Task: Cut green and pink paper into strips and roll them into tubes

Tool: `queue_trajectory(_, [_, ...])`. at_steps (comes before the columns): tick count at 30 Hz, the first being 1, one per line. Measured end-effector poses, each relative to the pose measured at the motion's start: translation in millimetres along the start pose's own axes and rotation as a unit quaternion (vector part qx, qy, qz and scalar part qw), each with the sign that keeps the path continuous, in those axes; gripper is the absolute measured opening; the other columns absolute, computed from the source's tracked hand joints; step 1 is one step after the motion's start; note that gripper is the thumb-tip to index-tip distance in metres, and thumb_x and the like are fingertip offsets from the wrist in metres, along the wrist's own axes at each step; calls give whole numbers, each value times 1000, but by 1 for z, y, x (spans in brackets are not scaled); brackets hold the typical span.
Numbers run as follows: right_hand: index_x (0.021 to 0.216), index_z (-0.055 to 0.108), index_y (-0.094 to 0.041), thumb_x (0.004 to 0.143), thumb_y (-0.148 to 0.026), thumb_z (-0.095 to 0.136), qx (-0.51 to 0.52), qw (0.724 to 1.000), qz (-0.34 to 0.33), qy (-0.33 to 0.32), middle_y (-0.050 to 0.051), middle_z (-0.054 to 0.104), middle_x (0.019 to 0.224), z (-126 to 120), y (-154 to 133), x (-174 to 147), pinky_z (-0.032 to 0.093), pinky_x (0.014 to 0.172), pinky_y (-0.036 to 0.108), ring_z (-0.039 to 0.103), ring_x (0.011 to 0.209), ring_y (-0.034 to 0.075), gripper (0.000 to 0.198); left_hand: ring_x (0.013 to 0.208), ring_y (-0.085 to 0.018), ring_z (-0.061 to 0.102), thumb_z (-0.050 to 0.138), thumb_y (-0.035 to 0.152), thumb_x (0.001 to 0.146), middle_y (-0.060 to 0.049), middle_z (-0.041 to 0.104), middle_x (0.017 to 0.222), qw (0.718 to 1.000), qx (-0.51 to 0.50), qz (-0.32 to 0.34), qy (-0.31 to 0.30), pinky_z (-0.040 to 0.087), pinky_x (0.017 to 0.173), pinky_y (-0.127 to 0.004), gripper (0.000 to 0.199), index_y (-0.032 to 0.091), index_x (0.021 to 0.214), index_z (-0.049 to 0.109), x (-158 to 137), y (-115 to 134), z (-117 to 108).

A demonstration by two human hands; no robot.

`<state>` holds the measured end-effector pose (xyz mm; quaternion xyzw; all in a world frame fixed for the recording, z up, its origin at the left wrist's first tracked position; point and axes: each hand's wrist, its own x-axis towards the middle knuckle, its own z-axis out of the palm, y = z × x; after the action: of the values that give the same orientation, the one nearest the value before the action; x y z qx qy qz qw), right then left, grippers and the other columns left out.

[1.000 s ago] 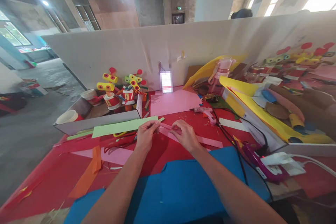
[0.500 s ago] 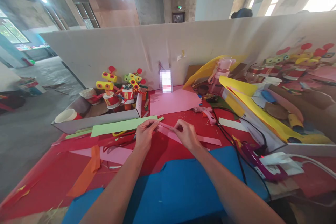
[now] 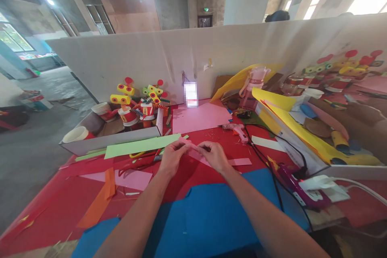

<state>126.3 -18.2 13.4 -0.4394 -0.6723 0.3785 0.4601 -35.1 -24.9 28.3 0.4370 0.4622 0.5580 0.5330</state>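
Observation:
Above the red table covering, my left hand is closed, thumb and fingers pinching a pink paper strip. My right hand pinches the same strip a short way to the right, so only a small stretch of it shows between the fingertips. Just beneath lies another piece of pink paper, partly covered by my right hand. A narrow pink piece sticks out to the right of that wrist. Left of my left hand, a long light green paper strip lies near red-handled scissors.
A pink glue gun with a black cord rests beyond my right hand. Cup figures stand in a box at the left. At right are a box of yellow paper and a purple power strip. Pink sheets lie behind.
My left hand has shifted right, toward my right hand. Less of the pink strip shows between the fingertips now. My right hand has hardly moved.

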Motion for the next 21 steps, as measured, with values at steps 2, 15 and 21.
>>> queue_trajectory(2, [75,71,-19,84,-34,59,15,1000,1,-3,1,70,69,1,0,0,44,56,22,61,61,14,21,56,-10,52,82,36,57,-1,64,59,999,28,-17,-13,40,56,-22,27,13,68,72,-2,-3,4])
queue_trajectory(15, [74,70,-20,85,-26,59,-94,993,-43,48,3,70,74,6,1,-4,44,62,25,62,68,16,16,52,-8,47,83,36,54,-1,59,54,997,-46,-48,35,34,51,-22,30,13,57,66,2,0,1])
queue_trajectory(21, [69,68,-20,84,-27,58,-86,995,-33,29,2,68,69,4,-4,-3,43,58,24,60,64,15,19,52,-8,47,86,33,49,0,60,57,995,-69,-9,66,38,52,-22,29,13,63,70,6,8,-8])
